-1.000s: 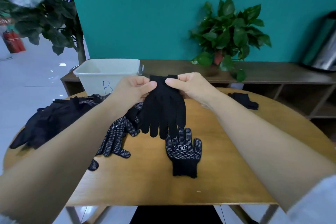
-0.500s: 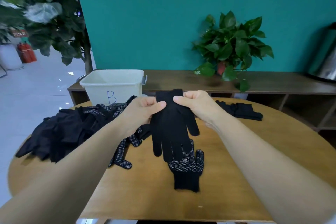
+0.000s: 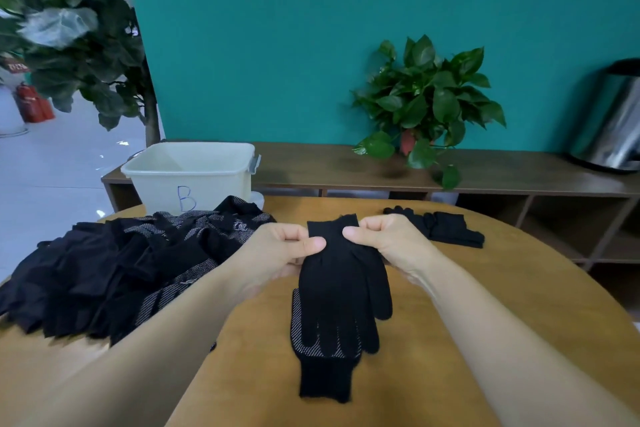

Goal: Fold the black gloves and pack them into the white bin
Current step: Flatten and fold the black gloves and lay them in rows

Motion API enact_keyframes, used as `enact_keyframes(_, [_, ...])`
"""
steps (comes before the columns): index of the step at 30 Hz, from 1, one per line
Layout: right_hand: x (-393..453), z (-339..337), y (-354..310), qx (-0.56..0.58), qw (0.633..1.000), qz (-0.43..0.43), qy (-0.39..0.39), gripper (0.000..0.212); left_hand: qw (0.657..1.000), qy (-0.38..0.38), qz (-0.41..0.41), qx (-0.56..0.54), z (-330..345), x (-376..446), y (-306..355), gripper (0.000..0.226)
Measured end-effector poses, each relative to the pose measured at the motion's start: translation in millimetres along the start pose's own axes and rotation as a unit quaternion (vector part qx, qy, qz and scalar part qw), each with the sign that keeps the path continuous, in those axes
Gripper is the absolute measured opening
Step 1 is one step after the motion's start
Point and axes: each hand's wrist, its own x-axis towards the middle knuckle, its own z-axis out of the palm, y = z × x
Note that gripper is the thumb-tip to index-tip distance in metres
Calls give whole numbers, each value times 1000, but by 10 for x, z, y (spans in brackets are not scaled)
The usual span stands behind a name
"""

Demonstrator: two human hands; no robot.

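Both hands, left hand and right hand, pinch the glove cuff at centre frame over its mate; a crooked drop could misalign the pair.

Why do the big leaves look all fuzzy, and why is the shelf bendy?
In the head view the big leaves at the top left are smeared, probably motion blur or edge softness; the hands, left and right, look sharp. The wide-angle lens bows the long shelf and stretches the forearms. The metal bin carries a pale sheen.
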Motion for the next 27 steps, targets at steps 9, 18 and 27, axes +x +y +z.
enact_keyframes(9, [243,-838,209,-6,997,-1,75,24,997,52,42,25,659,808,-5,9])
enact_keyframes(18, [-188,-1190,774,-101,993,32,49,2,982,-8,76,170,1063,732,-550,25])
enact_keyframes(27, [-1109,-810,1670,-256,965,-38,50,51,886,-44,200,416,1206,3,-1396,6])
